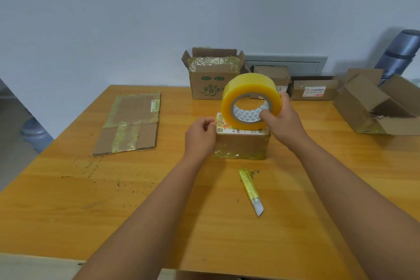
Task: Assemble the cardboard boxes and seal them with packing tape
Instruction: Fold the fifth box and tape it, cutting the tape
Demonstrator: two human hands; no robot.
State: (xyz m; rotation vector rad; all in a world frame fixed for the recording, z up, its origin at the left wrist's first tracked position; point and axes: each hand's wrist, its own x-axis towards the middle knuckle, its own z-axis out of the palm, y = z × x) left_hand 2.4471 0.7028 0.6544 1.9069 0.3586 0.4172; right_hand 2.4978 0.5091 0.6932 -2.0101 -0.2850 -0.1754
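A small closed cardboard box (242, 144) with a shipping label on top stands in the middle of the wooden table (68, 200). Just above it, my right hand (285, 120) grips a large roll of yellowish packing tape (251, 101), thumb inside the core. My left hand (200, 136) is at the box's top left corner and pinches what looks like the tape's loose end. A flattened cardboard box (130, 123) with old tape on it lies at the left of the table.
A yellow utility knife (251, 191) with its blade out lies in front of the box. Open cardboard boxes (213, 75) stand along the table's far edge, and a large one lies tipped at the right (368, 107). A water jug (34, 132) sits on the floor at left.
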